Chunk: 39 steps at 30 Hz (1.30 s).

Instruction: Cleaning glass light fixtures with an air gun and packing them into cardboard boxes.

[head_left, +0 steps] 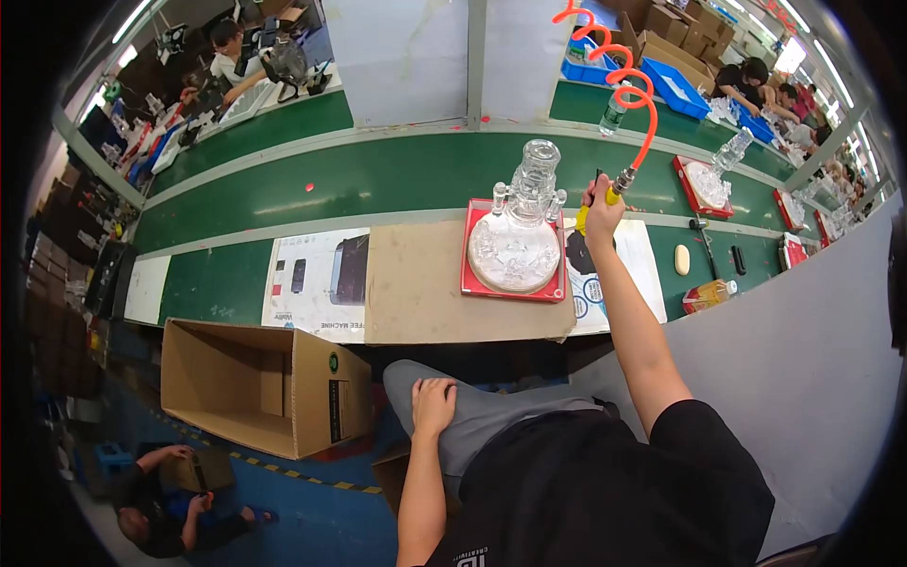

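My right hand grips a yellow air blow gun, its fingers wrapped round the body. An orange coiled air hose runs up and away from the gun's metal fitting. Just left of the gun stands a clear glass vessel with a wide round base, side pieces and an upright neck. It sits on a shallow red tray, on brown cardboard at the bench's near side. The gun's tip is close to the vessel; whether they touch I cannot tell. My left hand lies on my grey-trousered leg, holding nothing.
A green conveyor belt runs behind the bench, with another glass piece at right. A pale oval object and a drink bottle lie right. An open cardboard box stands below left. People work beyond; one crouches lower left.
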Tool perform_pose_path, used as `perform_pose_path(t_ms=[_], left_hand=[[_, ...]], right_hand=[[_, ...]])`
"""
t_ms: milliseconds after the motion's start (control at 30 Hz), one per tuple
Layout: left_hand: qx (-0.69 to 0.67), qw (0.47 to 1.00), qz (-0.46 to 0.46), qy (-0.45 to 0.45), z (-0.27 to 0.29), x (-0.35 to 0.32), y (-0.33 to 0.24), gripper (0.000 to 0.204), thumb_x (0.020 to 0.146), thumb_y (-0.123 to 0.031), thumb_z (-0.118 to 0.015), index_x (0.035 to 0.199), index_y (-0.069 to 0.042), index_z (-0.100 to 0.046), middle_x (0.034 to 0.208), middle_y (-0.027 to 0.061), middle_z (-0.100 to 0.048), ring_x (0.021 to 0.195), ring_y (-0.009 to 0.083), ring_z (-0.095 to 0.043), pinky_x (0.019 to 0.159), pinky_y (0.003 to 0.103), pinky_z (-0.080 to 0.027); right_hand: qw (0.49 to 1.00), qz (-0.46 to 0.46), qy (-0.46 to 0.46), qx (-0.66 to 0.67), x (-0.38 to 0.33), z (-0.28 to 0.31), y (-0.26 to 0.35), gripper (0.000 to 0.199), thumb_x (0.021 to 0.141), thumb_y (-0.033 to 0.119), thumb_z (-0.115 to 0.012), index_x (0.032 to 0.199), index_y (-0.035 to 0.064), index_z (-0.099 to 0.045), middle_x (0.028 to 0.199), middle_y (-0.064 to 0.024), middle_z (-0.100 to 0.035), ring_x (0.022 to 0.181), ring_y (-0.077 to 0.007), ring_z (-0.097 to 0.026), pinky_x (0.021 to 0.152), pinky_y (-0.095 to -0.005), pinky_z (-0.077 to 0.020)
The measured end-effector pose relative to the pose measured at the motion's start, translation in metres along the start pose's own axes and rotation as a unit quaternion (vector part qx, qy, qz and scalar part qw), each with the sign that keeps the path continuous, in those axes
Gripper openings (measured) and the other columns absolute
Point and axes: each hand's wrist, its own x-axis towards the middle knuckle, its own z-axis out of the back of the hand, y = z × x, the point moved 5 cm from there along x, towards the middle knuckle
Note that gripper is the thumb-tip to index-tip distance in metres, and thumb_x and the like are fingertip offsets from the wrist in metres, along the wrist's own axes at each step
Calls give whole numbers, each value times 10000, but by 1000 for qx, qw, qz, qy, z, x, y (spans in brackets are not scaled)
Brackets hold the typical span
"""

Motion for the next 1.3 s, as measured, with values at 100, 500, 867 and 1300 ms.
perform_pose_path(t_ms=[100, 500, 867, 1300], left_hand=[[0, 1000, -2, -3, 0, 1, 1, 200, 873, -223, -567, 957, -80, -680, 1001, 99, -662, 1056, 264, -572, 1069, 430, -286], [3, 1000, 0, 9, 2, 2, 0, 202, 881, -218, -560, 964, -77, -678, 1008, 105, -659, 1055, 270, -570, 1068, 434, -284], [2, 1000, -7, 21, 3, 4, -4, 205, 874, -222, -576, 985, -79, -672, 1032, 94, -662, 1074, 268, -567, 1067, 428, -286], [-270, 959, -15, 87, -11, -12, -61, 508, 721, -206, -793, 1102, 46, -569, 1058, 190, -648, 976, 314, -626, 829, 379, -483]], right_hand=[[1000, 1, -7, -27, 4, 4, -7, 301, 964, 278, -573, 777, 60, -481, 697, -16, -505, 552, -95, -463, 511, -241, -378], [997, -70, -4, -39, -45, 47, 6, 327, 974, 281, -555, 741, 67, -470, 647, 3, -466, 545, -80, -434, 501, -233, -352], [990, -129, 49, 31, -119, 46, 22, 245, 975, 238, -552, 817, 67, -476, 769, -43, -548, 615, -98, -487, 569, -243, -403], [859, -288, 409, 103, -303, -53, 50, 210, 946, 202, -582, 1015, 8, -539, 1019, -87, -599, 895, -136, -580, 838, -307, -475]])
